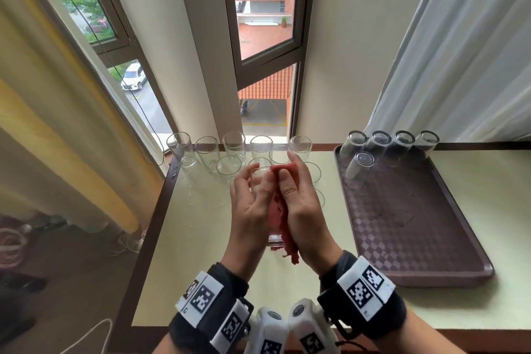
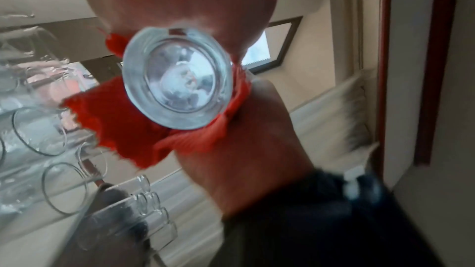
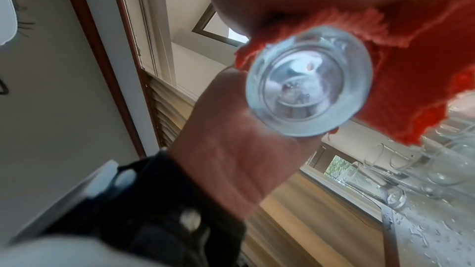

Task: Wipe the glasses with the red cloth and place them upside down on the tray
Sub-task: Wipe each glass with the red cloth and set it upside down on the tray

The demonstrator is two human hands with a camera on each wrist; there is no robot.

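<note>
A clear glass (image 1: 273, 240) is held above the table between both hands, rim pointing away from me. My left hand (image 1: 250, 195) grips its left side, thumb and fingers curled round the wall. My right hand (image 1: 290, 185) holds the red cloth (image 1: 280, 217) and presses it against the glass's right side, with cloth over the rim. In the wrist views the thick glass base (image 2: 177, 78) (image 3: 308, 80) faces the camera, with the red cloth (image 2: 115, 121) (image 3: 411, 68) bunched behind it. The brown tray (image 1: 416, 224) lies on the right, with several upside-down glasses (image 1: 359, 169) at its back left.
Several upright glasses (image 1: 234, 146) stand in rows at the back of the table (image 1: 201, 238), just beyond my hands. Water drops lie on the table near them. Windows and curtains rise behind. The table's left edge drops to the floor.
</note>
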